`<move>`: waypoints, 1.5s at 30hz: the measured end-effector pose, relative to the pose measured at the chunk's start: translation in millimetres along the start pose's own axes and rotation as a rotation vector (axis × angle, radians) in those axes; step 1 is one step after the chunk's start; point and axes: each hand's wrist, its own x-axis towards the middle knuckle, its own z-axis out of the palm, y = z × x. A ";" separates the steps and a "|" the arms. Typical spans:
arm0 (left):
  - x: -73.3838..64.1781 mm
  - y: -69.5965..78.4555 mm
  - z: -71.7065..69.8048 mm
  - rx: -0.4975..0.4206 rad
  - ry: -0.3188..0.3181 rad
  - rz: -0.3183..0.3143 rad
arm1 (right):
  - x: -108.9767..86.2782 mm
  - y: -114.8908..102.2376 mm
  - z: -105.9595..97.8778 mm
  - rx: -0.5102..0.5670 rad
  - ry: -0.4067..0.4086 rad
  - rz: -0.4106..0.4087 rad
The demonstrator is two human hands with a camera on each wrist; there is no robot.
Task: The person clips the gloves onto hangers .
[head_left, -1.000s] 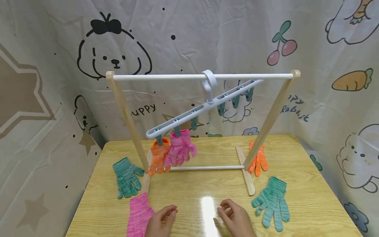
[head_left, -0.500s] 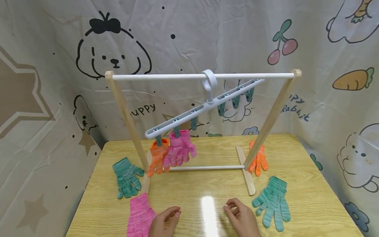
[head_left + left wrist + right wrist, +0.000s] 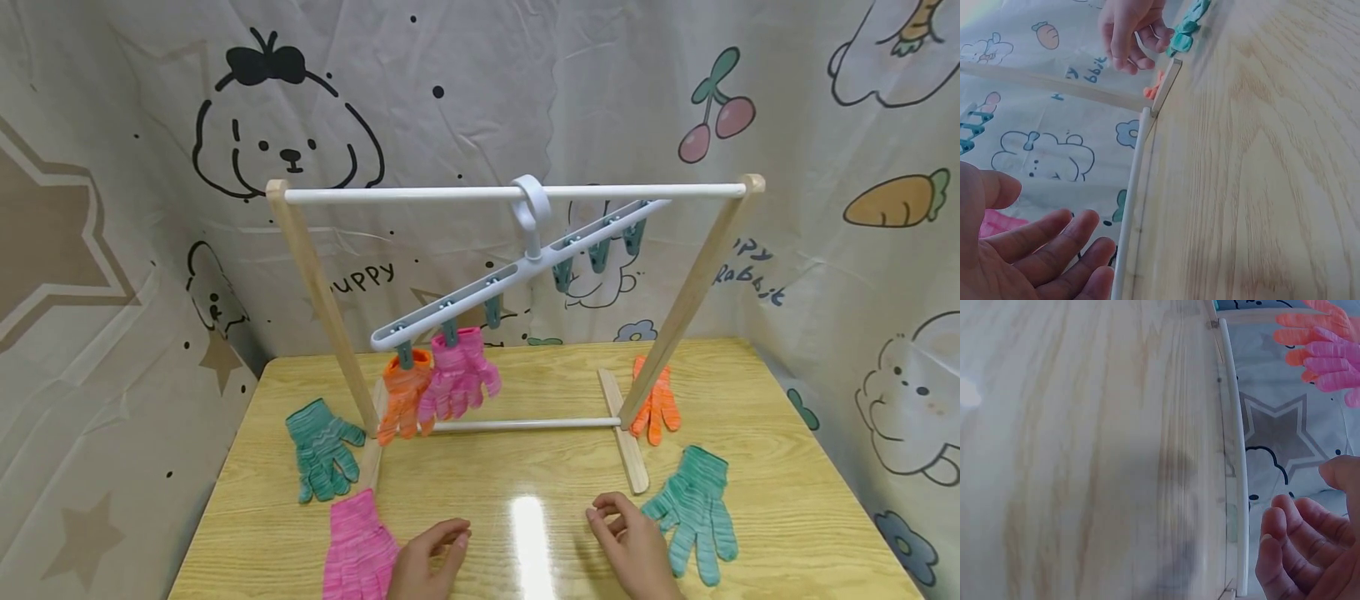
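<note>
My left hand (image 3: 431,558), fingers loosely bent and holding nothing, hovers over the front of the table beside a pink glove (image 3: 358,546). Opposite it, my right hand (image 3: 633,546) is likewise relaxed, its edge overlapping a green glove (image 3: 701,512) in the head view. Both palms face inward, as the left wrist view shows of the left hand's fingers (image 3: 1054,250). An orange glove (image 3: 405,396) and a pink glove (image 3: 459,373) hang from clips at the near-left end of a white clip hanger (image 3: 487,292). Several other clips (image 3: 598,256) hold nothing.
The hanger hooks over the top bar (image 3: 405,196) of a wooden stand (image 3: 318,292). Another green glove (image 3: 324,450) lies by the stand's left foot. An orange glove (image 3: 656,404) lies behind the right post. A printed curtain (image 3: 480,100) surrounds the wooden table (image 3: 495,475).
Both hands have drifted to the right, the right one farther, now overlapping the green glove in the head view. The gloves and hanger stay essentially where they were.
</note>
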 end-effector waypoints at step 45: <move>12.3 -7.6 -32.9 0.098 0.245 -0.209 | 1.2 -15.5 32.5 0.069 -0.094 -0.199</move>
